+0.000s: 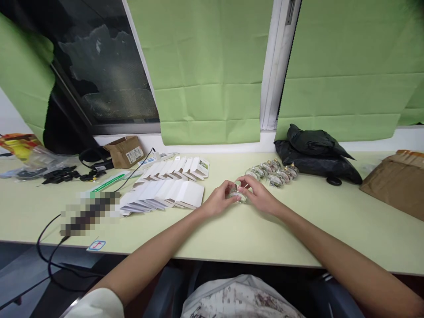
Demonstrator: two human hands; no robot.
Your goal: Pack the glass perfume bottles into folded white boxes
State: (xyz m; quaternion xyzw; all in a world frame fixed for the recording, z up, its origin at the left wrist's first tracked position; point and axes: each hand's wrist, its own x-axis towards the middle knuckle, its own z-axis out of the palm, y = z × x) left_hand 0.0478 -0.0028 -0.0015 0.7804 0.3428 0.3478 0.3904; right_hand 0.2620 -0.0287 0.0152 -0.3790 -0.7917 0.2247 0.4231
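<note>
Between my two hands, above the middle of the table, is a small round glass perfume bottle (239, 197) with a shiny cylindrical cap (237, 185) on top. My left hand (219, 198) grips the bottle from the left, thumb along its near side. From the right, my right hand (256, 193) curls its fingers around the cap and the bottle's upper edge. Several similar round bottles (274, 172), some showing gold-coloured nozzles, stand grouped just beyond my right hand. Left of my left hand, white cartons (190, 194) lie leaning over one another in two rows.
Black plastic bags (314, 152) lie at the back right, beside a brown package (397, 181). At the back left are an open cardboard box (127, 152), black cables and clear plastic bags (46, 161). A pixelated dark object (89, 214) with a cable lies front left.
</note>
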